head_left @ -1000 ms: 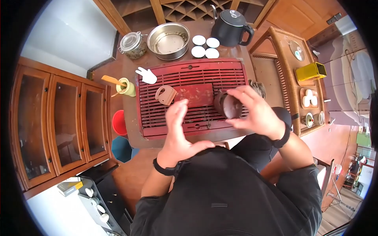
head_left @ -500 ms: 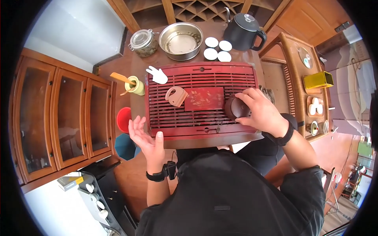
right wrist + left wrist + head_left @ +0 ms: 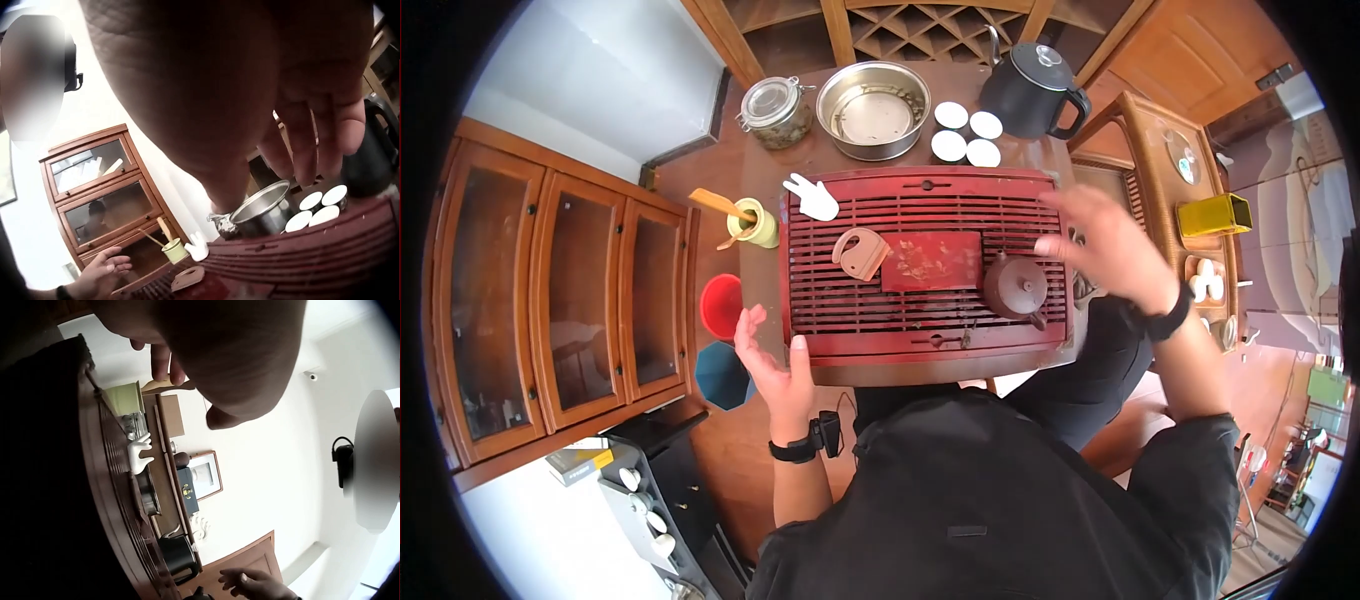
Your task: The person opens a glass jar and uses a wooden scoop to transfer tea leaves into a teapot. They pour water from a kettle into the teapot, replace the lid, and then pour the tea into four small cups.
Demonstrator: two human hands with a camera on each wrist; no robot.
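Observation:
A dark brown teapot (image 3: 1014, 286) with its lid on stands upright on the right part of the red slatted tea tray (image 3: 920, 345). My right hand (image 3: 1112, 245) hovers over the tray's right edge, apart from the teapot, fingers extended and nothing in them. Off the tray's front left corner, my left hand (image 3: 776, 372) is held palm up with loosely bent fingers and holds nothing. A tan piece with a looped handle (image 3: 862, 255) lies left of the tray's decorated centre panel (image 3: 935, 262). Behind it is a white hand-shaped ornament (image 3: 814, 199).
Along the back stand a lidded glass jar (image 3: 777, 115), a steel bowl (image 3: 874, 110), several white-topped cups (image 3: 967, 135) and a black kettle (image 3: 1032, 90). A pale green tool holder (image 3: 756, 224) is left of the tray. A rattan shelf (image 3: 1165, 180) stands at right.
My right hand has set the teapot down, let go of it and lifted away to the right. My left hand has moved left from the tray's front to beside its corner.

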